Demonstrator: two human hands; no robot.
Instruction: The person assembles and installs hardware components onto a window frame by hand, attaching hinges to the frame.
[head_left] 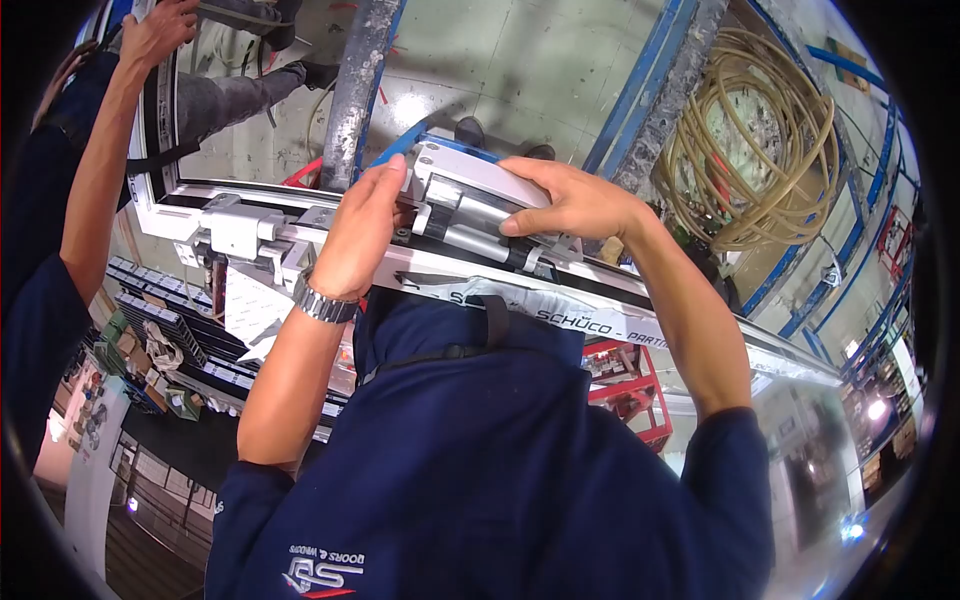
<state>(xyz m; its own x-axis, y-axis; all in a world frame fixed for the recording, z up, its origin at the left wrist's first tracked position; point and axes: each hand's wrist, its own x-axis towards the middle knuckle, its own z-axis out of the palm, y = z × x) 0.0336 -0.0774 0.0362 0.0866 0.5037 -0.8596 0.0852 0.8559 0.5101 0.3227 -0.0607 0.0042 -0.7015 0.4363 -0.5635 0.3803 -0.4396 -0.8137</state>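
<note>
A silver hinge-like metal fitting [482, 207], with a pale top plate and a cylindrical bar along its near side, lies across a white and black frame profile [600, 285]. My left hand [362, 225], a metal watch on its wrist, presses around the fitting's left end; some of its fingers are hidden. From the other side, my right hand [578, 203] grips the fitting, fingers over the top plate and thumb against the bar. Protective film printed "SCHÜCO" [585, 322] hangs along the profile's near edge. Left of my left hand, a silver hinge block [240, 228] sits on the frame.
Another person's hand [155, 35] rests on the upright frame part at upper left. Blue, worn support beams [362, 90] stand beyond the frame. A coiled beige hose [745, 140] lies at upper right. A red rack [630, 390] is below the frame near my right elbow.
</note>
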